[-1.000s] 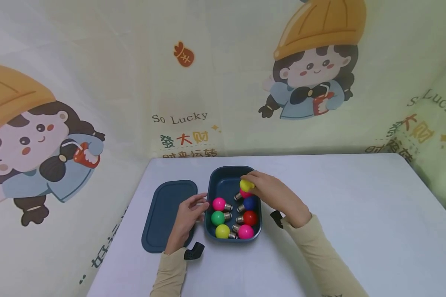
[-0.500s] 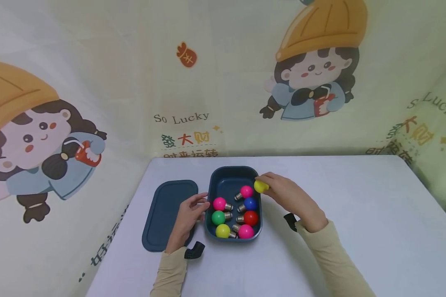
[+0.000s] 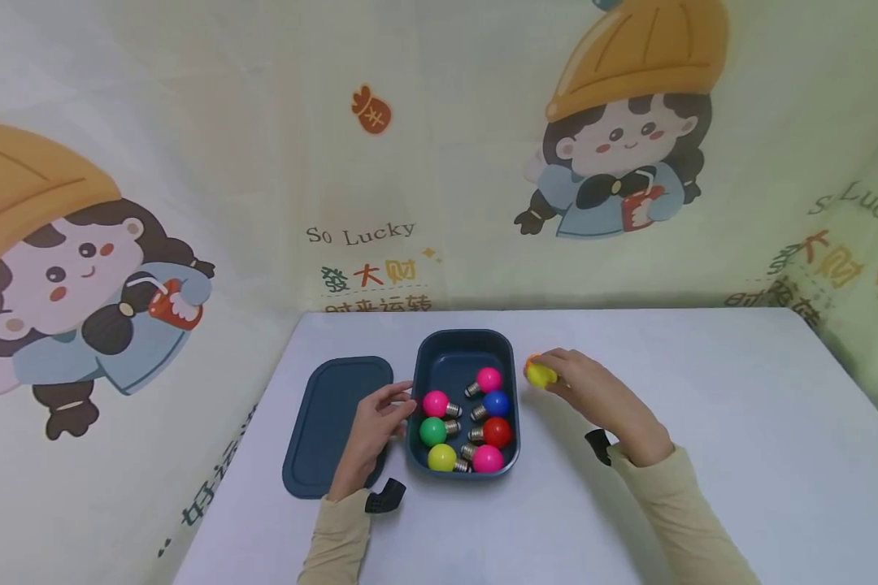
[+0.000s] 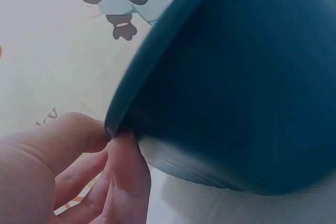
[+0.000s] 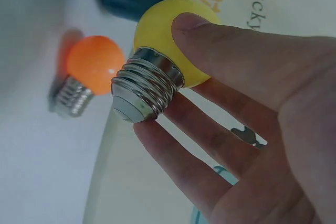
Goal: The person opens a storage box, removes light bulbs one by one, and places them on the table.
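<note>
Right of the box [image 3: 448, 367], a yellow bulb [image 5: 157, 38] is pinched by the right hand [image 3: 596, 392], long axis slanted, base pointed away from the box (an orange bulb [image 5: 94, 65] is seen nearby). The box's rim is pinched by the left hand [image 3: 373, 426].

A white tabletop [image 3: 732, 390] spreads beneath the left hand [image 3: 371, 421] and right hand [image 3: 603, 400]. Beyond them rises a pale printed backdrop [image 3: 475, 187]: one cartoon figure [image 3: 91, 268] left of the left hand, another figure [image 3: 625, 134] high behind the right.

Orange bulb [image 5: 95, 65] mostly hidden behind yellow bulb [image 5: 157, 56], head view
</note>
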A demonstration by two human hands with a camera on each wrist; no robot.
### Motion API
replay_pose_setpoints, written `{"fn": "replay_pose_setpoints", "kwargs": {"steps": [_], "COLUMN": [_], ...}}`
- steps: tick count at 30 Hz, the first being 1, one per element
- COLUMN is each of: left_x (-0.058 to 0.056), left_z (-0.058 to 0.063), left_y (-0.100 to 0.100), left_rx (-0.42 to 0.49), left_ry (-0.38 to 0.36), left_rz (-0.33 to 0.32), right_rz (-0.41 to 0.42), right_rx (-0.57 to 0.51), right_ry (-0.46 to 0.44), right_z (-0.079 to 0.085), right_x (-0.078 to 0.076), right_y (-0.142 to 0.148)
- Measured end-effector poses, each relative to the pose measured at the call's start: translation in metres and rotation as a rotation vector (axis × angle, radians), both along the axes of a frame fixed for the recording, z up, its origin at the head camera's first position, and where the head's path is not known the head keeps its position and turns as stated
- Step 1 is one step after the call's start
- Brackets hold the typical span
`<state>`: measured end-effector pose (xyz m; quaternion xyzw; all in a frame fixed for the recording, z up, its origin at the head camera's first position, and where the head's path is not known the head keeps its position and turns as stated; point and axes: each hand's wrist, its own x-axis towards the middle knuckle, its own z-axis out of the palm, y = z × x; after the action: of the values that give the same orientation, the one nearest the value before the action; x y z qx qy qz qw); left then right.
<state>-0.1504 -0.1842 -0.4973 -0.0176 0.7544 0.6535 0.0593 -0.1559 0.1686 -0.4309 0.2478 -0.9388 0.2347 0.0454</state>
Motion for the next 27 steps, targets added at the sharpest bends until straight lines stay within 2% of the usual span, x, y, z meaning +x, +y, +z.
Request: {"fn": "replay_pose_setpoints", "kwargs": {"steps": [7,18,27], "left_x": [0.000,0.000,0.000], "left_z": [0.000,0.001,0.000], "left_y": [-0.003,-0.003,-0.002], "left_rx": [-0.004,-0.003,0.021], "left_ry": [0.003,-0.011,-0.013], "left_rz": [0.005,0.015,0.006], "right_rz": [0.023,0.039,0.038], "right_rx": [0.027,0.046,0.052], "right_ry": [0.019,0.036,0.007], "right_z": [-0.014,-0.035,-0.041], "right_x": [0.002,-0.004,-0.004], "right_y": [0.004,0.004,0.003]}}
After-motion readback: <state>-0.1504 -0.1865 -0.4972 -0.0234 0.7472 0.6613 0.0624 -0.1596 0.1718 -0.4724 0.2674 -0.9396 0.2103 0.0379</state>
